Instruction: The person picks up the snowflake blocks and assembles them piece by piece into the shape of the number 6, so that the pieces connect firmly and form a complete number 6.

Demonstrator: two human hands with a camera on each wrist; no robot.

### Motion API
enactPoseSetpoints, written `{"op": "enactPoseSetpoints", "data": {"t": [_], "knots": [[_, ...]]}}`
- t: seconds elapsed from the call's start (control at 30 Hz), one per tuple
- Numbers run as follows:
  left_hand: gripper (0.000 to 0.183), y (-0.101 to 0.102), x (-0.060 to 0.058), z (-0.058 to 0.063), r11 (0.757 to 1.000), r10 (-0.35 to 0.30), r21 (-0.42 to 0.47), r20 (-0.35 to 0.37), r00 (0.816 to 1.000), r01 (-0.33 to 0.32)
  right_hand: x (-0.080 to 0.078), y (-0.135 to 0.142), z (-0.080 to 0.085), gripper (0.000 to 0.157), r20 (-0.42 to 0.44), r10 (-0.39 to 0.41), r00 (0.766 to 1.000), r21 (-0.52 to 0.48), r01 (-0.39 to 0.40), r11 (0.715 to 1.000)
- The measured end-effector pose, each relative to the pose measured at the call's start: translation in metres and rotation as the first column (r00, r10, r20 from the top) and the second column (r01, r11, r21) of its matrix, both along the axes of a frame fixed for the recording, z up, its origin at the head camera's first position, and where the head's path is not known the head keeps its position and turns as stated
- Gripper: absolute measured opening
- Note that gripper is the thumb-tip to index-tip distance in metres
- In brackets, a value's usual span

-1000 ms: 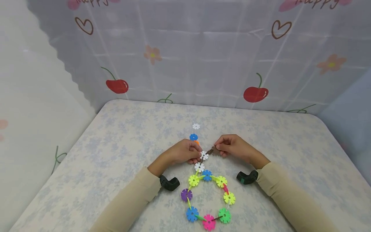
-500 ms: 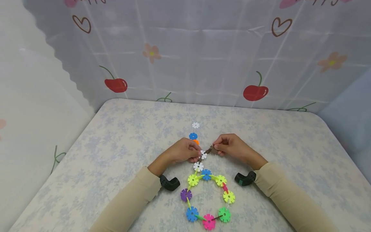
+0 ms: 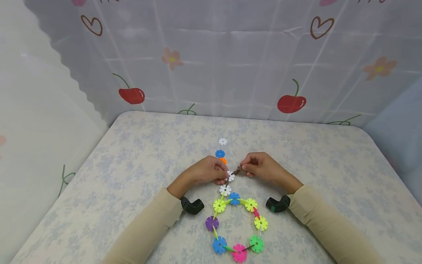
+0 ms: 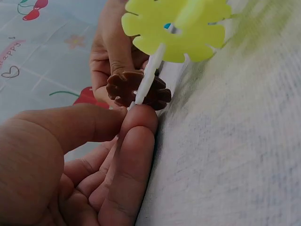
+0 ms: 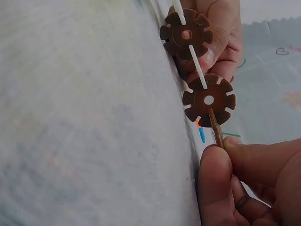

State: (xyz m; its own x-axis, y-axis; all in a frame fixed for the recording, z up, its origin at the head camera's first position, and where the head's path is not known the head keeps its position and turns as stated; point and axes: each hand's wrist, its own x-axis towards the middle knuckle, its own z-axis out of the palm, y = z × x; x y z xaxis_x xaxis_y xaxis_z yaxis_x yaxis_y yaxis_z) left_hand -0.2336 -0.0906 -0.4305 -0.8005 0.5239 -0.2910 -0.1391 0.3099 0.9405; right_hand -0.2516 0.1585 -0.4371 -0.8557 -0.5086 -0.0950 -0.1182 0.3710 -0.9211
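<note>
My left hand [image 3: 207, 171] pinches a white notched plastic disc [image 3: 230, 176] between thumb and fingertips, at the far end of a linked chain. My right hand [image 3: 263, 168] pinches a brown notched disc [image 5: 216, 129], seen edge-on in the right wrist view. Its edge meets a slot of another brown disc [image 5: 209, 101], which is joined to the white one. Closer to the body, a second white disc [image 3: 225, 190] links the chain to a ring of coloured discs, among them a purple one [image 3: 212, 223] and a pink one [image 3: 239, 253].
Beyond the left hand lie a loose white disc [image 3: 222, 141], a blue disc [image 3: 219, 154] and a partly hidden orange disc [image 3: 223, 160]. They rest on the floral tablecloth [image 3: 148, 146]. A printed curtain [image 3: 211, 73] hangs behind the table. Both wrists carry black devices [image 3: 192, 206].
The brown disc in my right hand has turned from showing its face to lying nearly edge-on. My right hand has come slightly closer to the left, which keeps its hold on the white disc.
</note>
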Motion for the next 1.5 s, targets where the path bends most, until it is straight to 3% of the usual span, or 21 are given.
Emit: {"op": "enactPoseSetpoints", "data": {"t": [0.3, 0.63, 0.83, 1.0, 1.1, 1.33, 1.5], "knots": [[0.008, -0.007, -0.004, 0.007, 0.998, -0.052, -0.032, 0.036, 0.998, 0.053, -0.005, -0.001, 0.001, 0.01, -0.005, 0.013, 1.0, 0.052, -0.013, 0.999], [0.009, -0.014, -0.006, 0.009, 0.992, -0.091, -0.087, 0.006, 0.996, 0.091, -0.013, 0.005, -0.002, 0.014, 0.009, 0.021, 1.0, 0.05, -0.022, 0.999], [0.012, -0.015, -0.005, 0.01, 0.99, -0.082, -0.114, 0.019, 0.996, 0.084, -0.039, 0.002, 0.008, 0.016, -0.017, 0.098, 0.995, 0.146, -0.094, 0.985], [0.013, -0.016, -0.005, 0.008, 0.991, -0.078, -0.111, 0.022, 0.997, 0.08, -0.064, -0.011, 0.019, 0.024, -0.05, 0.241, 0.969, 0.222, -0.224, 0.949], [0.014, -0.015, -0.005, 0.005, 0.991, -0.088, -0.104, 0.022, 0.996, 0.09, -0.073, -0.017, 0.023, 0.029, -0.041, 0.287, 0.957, 0.229, -0.27, 0.935], [0.014, -0.013, -0.007, 0.001, 0.989, -0.11, -0.098, 0.006, 0.994, 0.11, -0.089, -0.022, 0.015, 0.04, -0.099, 0.272, 0.957, 0.266, -0.238, 0.934], [0.01, -0.015, -0.007, 0.0, 0.99, -0.111, -0.091, -0.008, 0.994, 0.11, -0.096, -0.027, 0.015, 0.053, -0.12, 0.29, 0.949, 0.336, -0.236, 0.912]]}}
